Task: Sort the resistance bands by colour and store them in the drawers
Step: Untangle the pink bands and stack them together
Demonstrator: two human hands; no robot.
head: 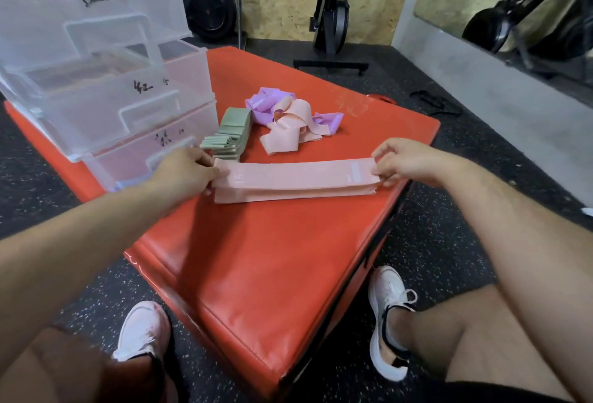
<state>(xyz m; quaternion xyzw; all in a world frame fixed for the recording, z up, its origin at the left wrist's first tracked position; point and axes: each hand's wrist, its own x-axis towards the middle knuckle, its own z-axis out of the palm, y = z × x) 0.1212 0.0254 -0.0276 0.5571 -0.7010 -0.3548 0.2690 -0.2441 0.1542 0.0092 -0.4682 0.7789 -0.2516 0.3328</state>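
The clear plastic drawers (96, 88) stand at the left of the red mat (256, 258), cut off by the frame's edge, and their handwritten labels are hard to read. The left hand (184, 171) pinches the left end of the pink bands (295, 178) with its fingers curled close together. These lie stacked flat mid-mat, their long axis running left to right; their number cannot be told. Behind them sit folded green bands (229, 136) and a loose tangle (288, 120) of pink and purple. The right hand (407, 162) pinches the right end.

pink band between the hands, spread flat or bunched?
Spread flat: the left hand and right hand each pinch one end of the pink band, holding it straight atop the pink stack.
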